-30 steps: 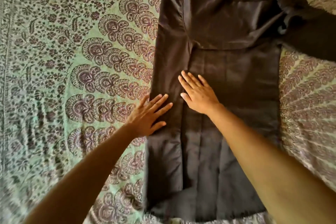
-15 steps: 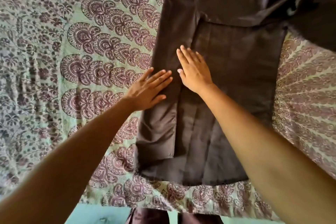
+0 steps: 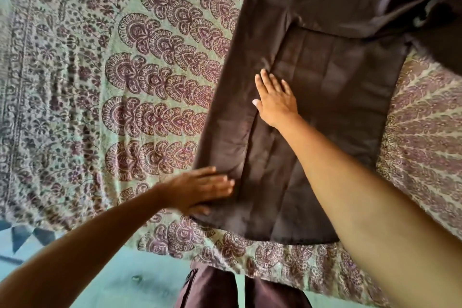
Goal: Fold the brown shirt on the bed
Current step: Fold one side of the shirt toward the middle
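Note:
The brown shirt (image 3: 337,97) lies flat on the bed, running from the near edge up out of view at the top. Its left side is folded inward as a long strip over the body. My right hand (image 3: 275,100) rests palm down on the shirt's middle, at the inner edge of that folded strip. My left hand (image 3: 200,189), blurred, lies flat with fingers extended on the shirt's near left corner, partly over the hem. One sleeve spreads out at the upper right.
A green bedspread (image 3: 125,82) with a maroon paisley pattern covers the bed. Its near edge runs along the bottom, with teal floor (image 3: 120,280) below. My brown-clad legs (image 3: 225,290) stand against the bed's edge.
My left hand has slid down the folded strip toward the near hem. My right hand has stayed pressed on the shirt's middle. The view has tilted down, bringing the bed's edge and floor in.

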The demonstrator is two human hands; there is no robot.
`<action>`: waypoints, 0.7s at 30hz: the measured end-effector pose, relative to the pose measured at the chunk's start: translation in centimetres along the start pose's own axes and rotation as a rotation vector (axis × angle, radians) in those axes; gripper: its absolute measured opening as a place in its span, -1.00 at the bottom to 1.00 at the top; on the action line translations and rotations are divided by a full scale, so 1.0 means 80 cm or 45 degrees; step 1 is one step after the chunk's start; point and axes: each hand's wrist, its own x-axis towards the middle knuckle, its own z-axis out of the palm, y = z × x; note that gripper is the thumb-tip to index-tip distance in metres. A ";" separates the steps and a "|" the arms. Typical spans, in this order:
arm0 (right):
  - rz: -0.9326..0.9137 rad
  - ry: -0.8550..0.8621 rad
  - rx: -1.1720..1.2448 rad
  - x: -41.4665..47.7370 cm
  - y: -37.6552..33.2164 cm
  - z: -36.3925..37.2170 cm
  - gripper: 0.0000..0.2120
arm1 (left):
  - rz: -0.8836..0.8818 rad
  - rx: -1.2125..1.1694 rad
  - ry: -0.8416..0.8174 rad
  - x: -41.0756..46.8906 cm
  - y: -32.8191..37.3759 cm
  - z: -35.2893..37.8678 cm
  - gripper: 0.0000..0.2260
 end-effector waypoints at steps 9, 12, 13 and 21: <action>0.003 0.010 0.035 0.003 0.001 0.004 -0.42 | -0.362 -0.070 0.067 0.077 -0.063 -0.008 -0.42; 0.003 0.020 0.073 0.002 0.002 0.007 -0.42 | -0.017 -0.066 0.008 0.033 -0.009 0.015 -0.45; 0.001 0.025 0.083 0.002 0.002 0.007 -0.42 | 0.061 -0.087 -0.018 0.019 0.003 0.020 -0.46; 0.011 0.208 0.654 -0.014 0.011 -0.009 -0.48 | -0.303 -0.657 0.429 0.046 -0.023 -0.040 -0.72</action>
